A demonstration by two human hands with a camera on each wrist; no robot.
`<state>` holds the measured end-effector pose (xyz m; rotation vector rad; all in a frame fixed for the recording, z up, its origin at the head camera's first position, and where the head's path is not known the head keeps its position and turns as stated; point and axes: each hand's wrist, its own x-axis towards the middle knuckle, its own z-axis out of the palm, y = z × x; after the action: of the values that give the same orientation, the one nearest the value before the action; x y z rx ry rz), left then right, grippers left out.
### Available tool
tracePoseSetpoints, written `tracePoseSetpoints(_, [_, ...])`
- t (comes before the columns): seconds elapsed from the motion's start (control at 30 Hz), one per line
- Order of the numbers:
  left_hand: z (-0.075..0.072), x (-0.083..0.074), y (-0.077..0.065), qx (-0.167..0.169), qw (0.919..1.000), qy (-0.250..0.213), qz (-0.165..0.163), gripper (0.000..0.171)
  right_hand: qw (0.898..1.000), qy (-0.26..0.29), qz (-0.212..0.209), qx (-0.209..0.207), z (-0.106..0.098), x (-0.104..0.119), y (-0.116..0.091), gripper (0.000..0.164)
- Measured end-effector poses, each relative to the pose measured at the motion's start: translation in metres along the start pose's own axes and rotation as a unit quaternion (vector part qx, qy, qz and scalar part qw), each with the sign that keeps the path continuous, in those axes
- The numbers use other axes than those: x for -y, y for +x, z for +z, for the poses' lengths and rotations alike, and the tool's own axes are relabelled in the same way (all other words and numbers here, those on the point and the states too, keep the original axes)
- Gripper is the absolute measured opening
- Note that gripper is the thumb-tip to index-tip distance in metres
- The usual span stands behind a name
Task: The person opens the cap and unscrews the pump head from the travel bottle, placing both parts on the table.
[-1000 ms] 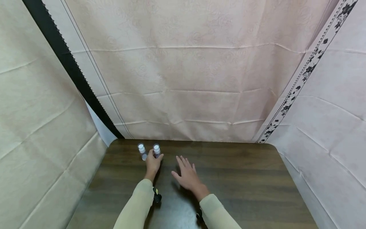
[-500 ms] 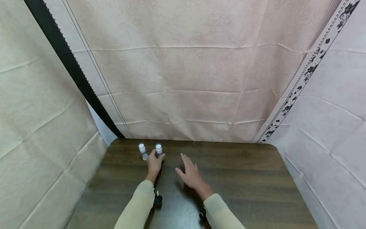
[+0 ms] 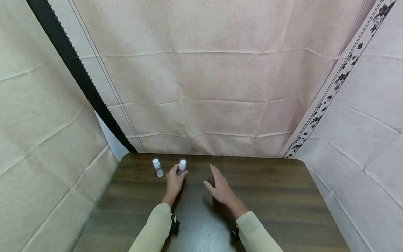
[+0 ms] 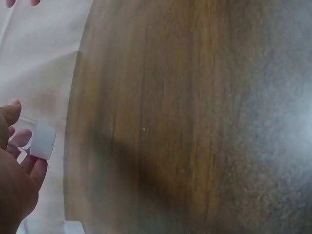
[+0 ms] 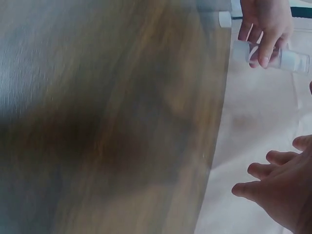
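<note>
My left hand (image 3: 174, 183) grips a small clear bottle (image 3: 182, 166) with a white top, near the far edge of the table. In the left wrist view the fingers (image 4: 36, 171) curl round this bottle, whose white end (image 4: 44, 141) points toward the table. A second, similar bottle (image 3: 158, 168) stands to the left, apart from the hand. My right hand (image 3: 221, 189) hovers to the right over the table, its fingers extended and holding nothing. The right wrist view shows the right hand (image 5: 280, 187) with spread fingers, and the gripped bottle (image 5: 290, 60) farther up.
The brown wood-grain table (image 3: 267, 196) has rounded far corners. Behind it hangs a pale cloth (image 3: 201, 87); further cloth covers the left side (image 3: 47, 147) and the right side (image 3: 362, 140). A black band (image 3: 78, 70) runs down the left seam.
My left hand has moved slightly right with its bottle, widening the gap to the second bottle. The right hand has also shifted right. The second bottle stays where it was.
</note>
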<state>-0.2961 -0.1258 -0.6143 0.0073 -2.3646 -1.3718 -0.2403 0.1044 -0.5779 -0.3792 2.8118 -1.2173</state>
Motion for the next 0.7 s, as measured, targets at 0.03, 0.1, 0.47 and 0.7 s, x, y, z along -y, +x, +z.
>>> tracePoseSetpoints(0.03, [0.001, -0.001, -0.001, 0.001, 1.0, 0.002, 0.009, 0.031, 1.0, -0.001, 0.002, -0.002, -0.003, -0.001, 0.0, 0.082])
tracePoseSetpoints(0.1, [0.002, -0.004, -0.002, 0.002, 0.9997, 0.004, 0.024, 0.031, 1.0, 0.002, 0.003, -0.007, -0.008, -0.003, -0.001, 0.082])
tracePoseSetpoints(0.47, [0.003, -0.025, -0.01, 0.004, 0.9955, 0.018, 0.093, 0.036, 0.999, 0.006, -0.01, -0.043, -0.031, -0.014, -0.004, 0.078])
tracePoseSetpoints(0.7, [0.005, -0.044, -0.017, 0.027, 0.9929, 0.029, 0.112, 0.038, 0.999, -0.007, -0.02, -0.032, -0.042, -0.02, -0.008, 0.08])
